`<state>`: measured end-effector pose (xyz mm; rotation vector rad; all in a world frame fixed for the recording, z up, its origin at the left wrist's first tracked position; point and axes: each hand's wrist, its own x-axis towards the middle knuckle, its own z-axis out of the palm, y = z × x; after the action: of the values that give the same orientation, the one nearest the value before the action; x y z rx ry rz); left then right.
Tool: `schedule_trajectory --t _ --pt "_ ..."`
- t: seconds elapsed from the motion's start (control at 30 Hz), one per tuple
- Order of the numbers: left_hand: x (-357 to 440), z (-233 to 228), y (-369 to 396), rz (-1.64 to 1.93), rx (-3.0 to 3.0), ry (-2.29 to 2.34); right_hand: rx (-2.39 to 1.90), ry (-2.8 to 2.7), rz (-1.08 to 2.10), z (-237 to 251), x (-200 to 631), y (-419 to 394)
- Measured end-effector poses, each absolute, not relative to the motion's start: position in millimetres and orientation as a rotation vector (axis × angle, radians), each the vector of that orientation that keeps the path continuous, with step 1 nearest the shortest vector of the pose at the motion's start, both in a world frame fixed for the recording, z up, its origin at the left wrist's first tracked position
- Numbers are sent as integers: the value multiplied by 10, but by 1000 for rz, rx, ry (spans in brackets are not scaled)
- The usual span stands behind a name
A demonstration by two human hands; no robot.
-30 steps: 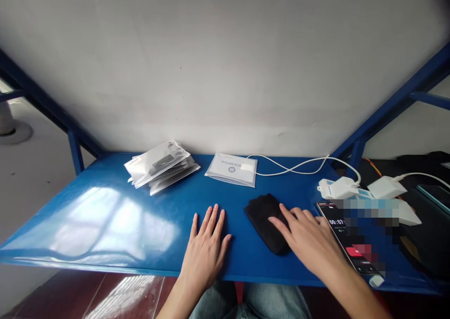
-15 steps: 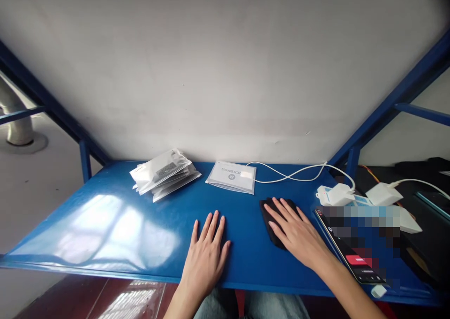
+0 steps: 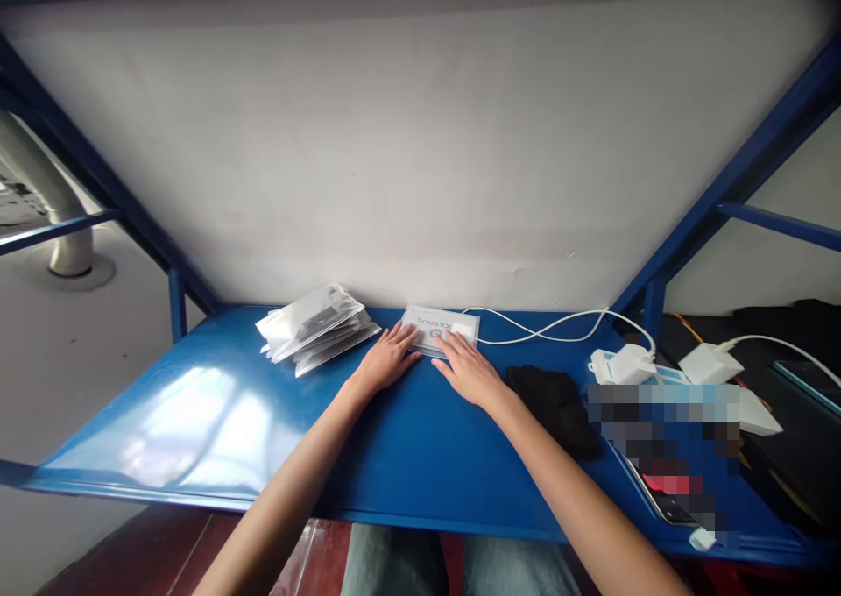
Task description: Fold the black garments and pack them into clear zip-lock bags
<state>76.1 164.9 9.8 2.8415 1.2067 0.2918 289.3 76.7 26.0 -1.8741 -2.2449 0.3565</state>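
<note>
A flat, frosted plastic pouch [image 3: 430, 318] with grey lettering lies near the back of the blue table [image 3: 420, 456]. Over its left front corner my left hand [image 3: 389, 355] reaches with fingers stretched out. My right hand [image 3: 468, 370] lies open too, its fingertips on the pouch's front right part. The fingers hide some of the print and the front edge. To the left is a loose stack of similar plastic pouches [image 3: 319, 324]. A folded black cloth item [image 3: 555, 407] rests right of my right hand, partly behind the forearm.
A white cable [image 3: 545, 331] curls along the back to a white power strip [image 3: 601, 364] with plugged-in chargers [image 3: 710, 361]. A phone [image 3: 663, 500], partly blurred out, lies at the right. Blue frame bars [image 3: 716, 197] slope up at both sides before a pale wall [image 3: 420, 158].
My left hand has moved forward from the bare table to the pouch. My right hand has left the black cloth item and moved left onto the pouch. The cloth has shifted right.
</note>
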Motion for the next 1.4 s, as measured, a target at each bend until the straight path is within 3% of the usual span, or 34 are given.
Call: schedule_trajectory --t 0.17,0.37,0.6,0.73,0.93,1.13,1.27,1.4 --pt "791 5 1401 256 2809 1328 -1887 -2311 398 58 2902 826" --pt "640 213 416 229 2732 1472 -1698 -2440 473 68 2880 14" --pt "610 213 -39 303 2659 1017 -1604 -2404 672 141 2918 -590" --pt "720 105 -74 368 2584 1166 -1529 -2342 723 223 3051 -520" --pt "982 154 -227 397 2350 1539 -1603 -2190 506 232 3228 -614" --pt "1296 123 -301 304 2321 1663 -1971 -2008 173 324 3959 -320" --pt "1405 91 -310 275 2289 1797 -2256 -2220 638 463 4406 193" --pt "1450 68 -308 280 2272 1886 -2511 -2139 715 584 4422 452"
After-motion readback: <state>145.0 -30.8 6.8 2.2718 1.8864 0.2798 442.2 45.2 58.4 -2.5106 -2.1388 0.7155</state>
